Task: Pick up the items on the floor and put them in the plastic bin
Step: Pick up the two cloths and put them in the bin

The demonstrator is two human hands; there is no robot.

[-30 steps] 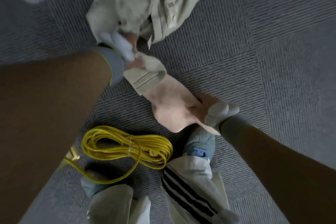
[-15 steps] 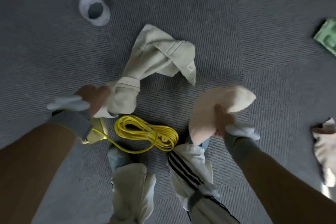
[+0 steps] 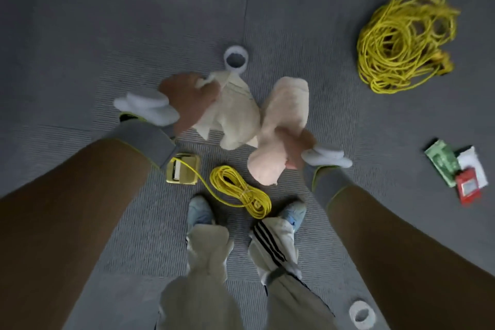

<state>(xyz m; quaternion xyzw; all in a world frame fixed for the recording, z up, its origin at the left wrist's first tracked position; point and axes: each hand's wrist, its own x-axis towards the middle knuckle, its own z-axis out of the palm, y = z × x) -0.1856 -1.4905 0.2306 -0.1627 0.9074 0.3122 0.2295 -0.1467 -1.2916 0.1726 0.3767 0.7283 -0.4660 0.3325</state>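
My left hand [image 3: 187, 99] grips a bunched beige cloth garment [image 3: 230, 115], held up off the grey carpet. My right hand [image 3: 300, 147] holds a pale pink fluffy cloth [image 3: 281, 126] that hangs beside the beige one, the two fabrics touching. Both hang above my shoes. A small coil of yellow cable [image 3: 241, 190] lies on the floor just in front of my feet, its wire running to a yellow plug box [image 3: 183, 171]. No plastic bin is in view.
A large tangle of yellow cable [image 3: 401, 40] lies at the far right. Green, white and red packets [image 3: 458, 169] sit at the right edge. One white tape roll [image 3: 235, 57] lies beyond the cloths, another white roll [image 3: 361, 313] by my right leg.
Both hands rose from the floor with their cloths and came together. The view pulled back, so the large cable tangle, packets and second roll now show.
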